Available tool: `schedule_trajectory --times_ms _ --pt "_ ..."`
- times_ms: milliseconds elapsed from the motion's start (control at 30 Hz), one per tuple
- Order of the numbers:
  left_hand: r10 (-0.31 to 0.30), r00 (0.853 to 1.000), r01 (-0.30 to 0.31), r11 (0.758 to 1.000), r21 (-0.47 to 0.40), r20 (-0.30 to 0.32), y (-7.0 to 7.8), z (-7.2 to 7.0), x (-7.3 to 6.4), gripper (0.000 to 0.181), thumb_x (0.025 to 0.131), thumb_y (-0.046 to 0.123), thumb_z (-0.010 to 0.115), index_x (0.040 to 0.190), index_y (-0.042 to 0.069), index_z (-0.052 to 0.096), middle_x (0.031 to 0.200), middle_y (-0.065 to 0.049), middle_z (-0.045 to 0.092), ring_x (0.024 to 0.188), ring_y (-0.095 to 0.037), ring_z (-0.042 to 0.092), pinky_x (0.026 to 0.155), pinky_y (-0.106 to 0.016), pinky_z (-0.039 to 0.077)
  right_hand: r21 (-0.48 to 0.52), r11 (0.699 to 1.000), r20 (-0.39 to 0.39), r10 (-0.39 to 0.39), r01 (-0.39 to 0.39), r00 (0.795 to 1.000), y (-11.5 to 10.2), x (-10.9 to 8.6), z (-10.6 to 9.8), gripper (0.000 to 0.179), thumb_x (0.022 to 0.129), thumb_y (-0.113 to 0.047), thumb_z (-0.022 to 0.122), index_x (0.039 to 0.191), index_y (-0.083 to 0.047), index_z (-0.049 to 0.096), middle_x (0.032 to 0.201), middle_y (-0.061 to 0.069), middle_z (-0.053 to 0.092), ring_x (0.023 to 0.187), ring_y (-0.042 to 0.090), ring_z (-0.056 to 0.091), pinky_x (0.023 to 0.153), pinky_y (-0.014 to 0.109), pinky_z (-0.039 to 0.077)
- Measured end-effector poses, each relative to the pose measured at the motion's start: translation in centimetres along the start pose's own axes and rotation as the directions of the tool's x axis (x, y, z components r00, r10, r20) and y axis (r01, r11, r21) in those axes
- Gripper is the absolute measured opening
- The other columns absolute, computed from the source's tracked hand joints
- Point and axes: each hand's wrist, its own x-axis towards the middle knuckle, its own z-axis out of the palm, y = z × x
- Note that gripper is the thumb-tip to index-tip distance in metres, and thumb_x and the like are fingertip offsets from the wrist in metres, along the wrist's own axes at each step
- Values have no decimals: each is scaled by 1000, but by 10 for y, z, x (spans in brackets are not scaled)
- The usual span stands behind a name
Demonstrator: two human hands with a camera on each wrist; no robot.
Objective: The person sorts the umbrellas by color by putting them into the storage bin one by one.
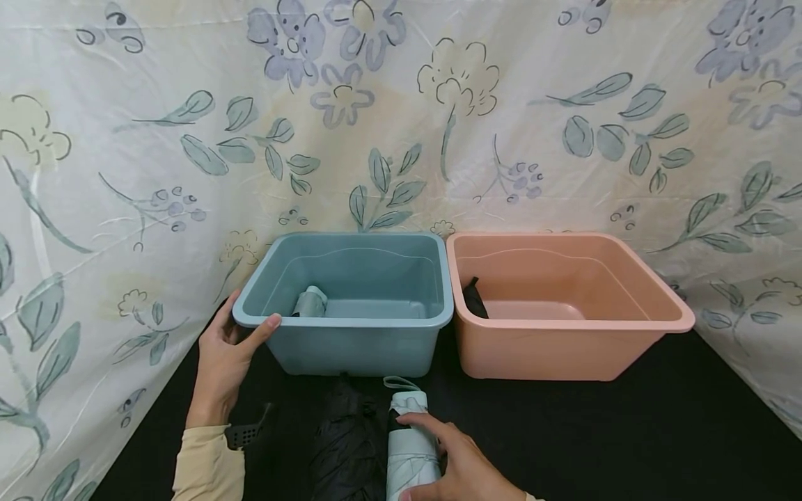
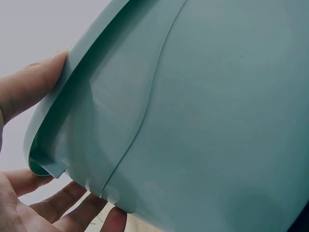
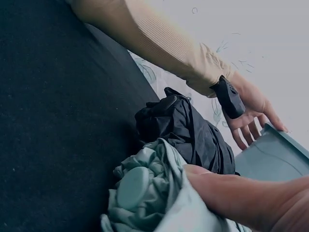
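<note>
My left hand (image 1: 221,365) grips the near left corner of a blue plastic bin (image 1: 360,348). In the left wrist view its thumb (image 2: 36,84) presses on the bin's rim while the fingers lie against the outer wall. Below the bin in the head view, my right hand (image 1: 466,456) holds a folded pale green umbrella (image 1: 410,456), its thumb on one side and fingers on the other. The umbrella's wrist loop points toward the bin. A folded black umbrella (image 1: 347,445) lies just left of it, and in the right wrist view the two are side by side.
A pink bin (image 1: 532,351) stands right beside the blue one, with a black object (image 1: 474,299) at its left wall. Inside the blue bin lies a grey-green, pale-capped object (image 1: 311,303), partly hidden by the rim. Flowered cloth (image 1: 401,125) hangs behind the black surface (image 1: 626,438).
</note>
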Motion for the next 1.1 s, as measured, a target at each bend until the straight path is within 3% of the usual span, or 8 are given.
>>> schedule_trajectory --times_ms 67,333,567,733,867,1000,1100 --pt "1 1000 -1 1000 0 2 0 -1 0 89 92 21 78 163 18 24 162 -9 31 147 -27 33 113 -35 36 -1 1000 10 -10 10 1000 1 1 1 77 80 -29 89 147 -26 50 140 10 49 110 23 47 87 45 41" --pt "0 1000 0 1000 3 7 -1 -3 0 89 92 21 78 163 19 24 162 -9 31 148 -26 33 113 -36 36 -33 993 12 -110 110 994 2 1 4 75 78 -27 91 142 -28 51 139 8 50 109 13 47 87 34 41" --pt "8 1000 -8 1000 18 2 -3 -3 0 86 92 22 78 162 20 28 160 -8 34 145 -26 37 108 -25 42 145 978 48 -160 152 986 7 5 5 71 81 -19 88 142 -19 52 145 7 49 130 14 43 103 30 38" --pt "16 1000 -16 1000 -8 11 -3 -3 0 86 91 21 79 161 20 29 159 -8 35 145 -26 37 105 -20 43 202 966 48 -177 164 983 10 6 8 71 82 -14 87 144 -17 50 146 11 47 130 14 42 103 29 38" --pt "14 1000 -14 1000 -11 13 -3 -3 0 86 91 21 79 161 20 29 159 -7 35 145 -26 37 105 -20 43 253 956 16 -157 148 987 9 5 10 72 83 -11 84 145 -16 49 142 13 49 122 17 50 98 30 44" --pt "14 1000 -13 1000 -9 12 -4 -3 0 86 91 21 79 161 20 29 159 -7 35 145 -26 37 107 -25 42 423 900 19 -125 105 992 5 5 10 71 85 -6 79 147 -11 45 132 18 51 108 27 58 88 37 55" --pt "20 1000 -20 1000 -6 12 -3 -3 0 85 91 21 79 161 20 30 159 -7 36 144 -26 38 107 -24 43 487 866 24 -137 108 990 2 4 10 69 87 -6 77 147 -7 43 128 19 51 105 31 60 85 42 58"
